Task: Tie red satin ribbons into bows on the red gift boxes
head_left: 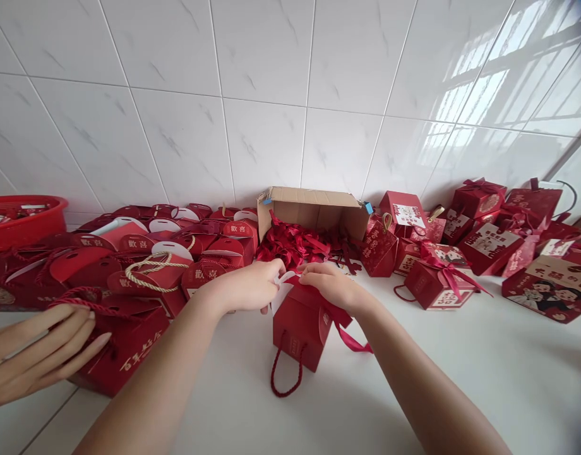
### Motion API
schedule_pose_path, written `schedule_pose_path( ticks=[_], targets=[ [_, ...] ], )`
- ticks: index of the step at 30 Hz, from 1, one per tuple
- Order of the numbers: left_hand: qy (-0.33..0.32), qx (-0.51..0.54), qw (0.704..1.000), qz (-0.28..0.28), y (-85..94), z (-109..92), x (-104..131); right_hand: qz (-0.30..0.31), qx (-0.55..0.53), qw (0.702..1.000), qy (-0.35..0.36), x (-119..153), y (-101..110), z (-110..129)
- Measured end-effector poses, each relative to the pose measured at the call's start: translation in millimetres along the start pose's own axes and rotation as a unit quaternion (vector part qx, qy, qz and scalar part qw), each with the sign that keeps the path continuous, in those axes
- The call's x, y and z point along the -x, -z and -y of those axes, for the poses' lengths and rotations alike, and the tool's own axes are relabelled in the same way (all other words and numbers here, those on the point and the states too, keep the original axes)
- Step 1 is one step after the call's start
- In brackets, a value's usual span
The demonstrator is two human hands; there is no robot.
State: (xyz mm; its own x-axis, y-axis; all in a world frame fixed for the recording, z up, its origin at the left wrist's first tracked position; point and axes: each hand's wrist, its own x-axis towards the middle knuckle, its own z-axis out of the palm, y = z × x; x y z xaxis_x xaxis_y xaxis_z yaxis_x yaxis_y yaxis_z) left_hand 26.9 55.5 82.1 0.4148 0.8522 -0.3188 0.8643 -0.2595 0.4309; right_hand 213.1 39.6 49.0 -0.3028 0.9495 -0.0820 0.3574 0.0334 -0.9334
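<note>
A small red gift box (297, 325) with a dark red cord handle (287, 393) stands on the white table in front of me, between my hands. My left hand (252, 284) closes its fingers on the white-backed flap (281, 291) at the box's top. From the other side, my right hand (335, 284) pinches the top edge, where red ribbon also runs. Whether its fingertips grip ribbon, card or both is hidden. A loose ribbon tail (354, 342) trails out to the right below my right hand.
Behind the box, an open cardboard carton (314, 196) holds a heap of red ribbons (295, 243). Red handled boxes (200, 272) crowd the left, beside a red basin (25, 227). Another person's hand (48, 354) touches one. Ribboned gift boxes (437, 278) stand right.
</note>
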Motion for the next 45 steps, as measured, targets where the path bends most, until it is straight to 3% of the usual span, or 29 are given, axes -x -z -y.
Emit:
schedule_pose_path(
  ticks=[4, 16, 20, 24, 27, 29, 30, 33, 35, 36, 38, 39, 41, 43, 45],
  targets=[
    [0.015, 0.006, 1.0, -0.003, -1.2, 1, -1, -0.017, 0.006, 1.0, -0.003, -2, -1, -3],
    [-0.01, 0.034, 0.999, -0.006, -2.5, -5, 3, 0.019, 0.046, 0.999, 0.014, -7, -9, -7],
    [-0.039, 0.04, 0.997, -0.045, -5.5, -4, 3, 0.006, 0.088, 0.996, 0.024, -6, -11, -5],
    [-0.016, 0.025, 0.997, -0.065, -4.8, -1, -1, -0.007, 0.113, 0.993, 0.046, -4, -11, -3],
    [-0.037, 0.103, 0.983, -0.146, 4.3, 1, 0, -0.035, 0.125, 0.99, 0.059, -2, -5, -2],
    [-0.064, 0.194, 0.943, -0.262, 14.1, 2, 5, -0.048, 0.134, 0.988, 0.056, -1, 5, -2],
    [-0.077, 0.245, 0.908, -0.33, 19.3, 3, 9, -0.055, 0.139, 0.987, 0.052, -1, 11, -2],
    [-0.147, 0.378, 0.761, -0.506, 31.4, 4, 20, -0.092, 0.172, 0.98, 0.036, 3, 34, -3],
    [-0.203, 0.417, 0.692, -0.553, 34.3, 5, 24, -0.105, 0.22, 0.97, 0.012, 10, 48, -3],
    [-0.223, 0.421, 0.679, -0.559, 34.1, 6, 25, -0.098, 0.25, 0.963, -0.006, 14, 54, -2],
    [-0.229, 0.395, 0.695, -0.555, 31.0, 8, 22, -0.047, 0.306, 0.95, -0.04, 23, 63, -1],
    [-0.22, 0.363, 0.723, -0.545, 28.5, 9, 20, -0.009, 0.325, 0.944, -0.051, 27, 66, -1],
    [-0.19, 0.268, 0.811, -0.484, 22.5, 11, 14, 0.054, 0.345, 0.936, -0.05, 33, 67, 0],
    [-0.154, 0.15, 0.917, -0.337, 15.8, 11, 9, 0.083, 0.357, 0.93, -0.031, 34, 63, 1],
    [-0.119, 0.036, 0.98, -0.153, 9.2, 8, 6, 0.09, 0.381, 0.92, -0.02, 32, 56, 0]
  ],
)
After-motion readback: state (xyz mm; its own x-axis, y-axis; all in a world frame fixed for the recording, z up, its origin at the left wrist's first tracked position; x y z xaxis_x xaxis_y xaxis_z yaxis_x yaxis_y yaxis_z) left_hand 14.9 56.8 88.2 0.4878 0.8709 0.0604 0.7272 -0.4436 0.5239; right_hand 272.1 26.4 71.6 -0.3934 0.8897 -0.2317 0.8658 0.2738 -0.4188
